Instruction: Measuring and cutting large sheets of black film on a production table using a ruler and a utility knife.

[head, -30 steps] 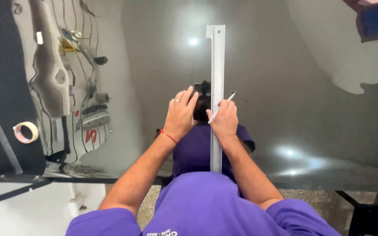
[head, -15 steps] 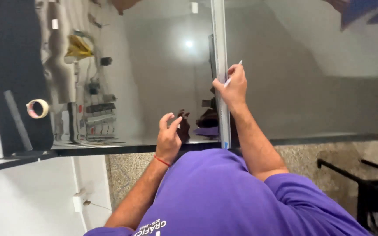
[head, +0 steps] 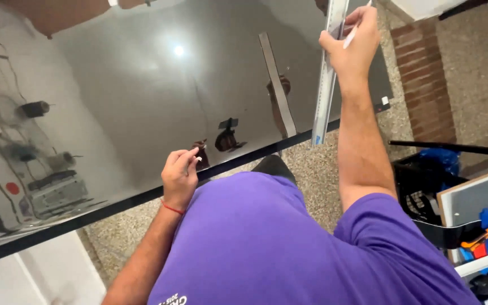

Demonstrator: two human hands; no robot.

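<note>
A large dark glossy sheet point(head: 142, 96) lies flat in front of me and mirrors the room. My right hand point(head: 352, 48) reaches out at the top right. It grips a long metal ruler point(head: 324, 90) together with a thin white pen point(head: 352, 34). The ruler lies across the sheet and its near end sticks out a little past the sheet's front edge. My left hand point(head: 181, 176), with a red band at the wrist, rests at the front edge with its fingers curled together. I see nothing clearly held in it. My purple shirt fills the lower middle.
A brick pillar point(head: 425, 73) stands at the far right on speckled floor point(head: 470, 68). Below it are a black bin with a blue bag point(head: 433, 169), a thin black bar point(head: 453, 148) and a shelf with tools point(head: 484, 237). Reflected tools show at the sheet's left.
My right hand has moved the ruler and pen rightward along the sheet. My left hand has left the ruler and come back to the front edge. The view has tilted.
</note>
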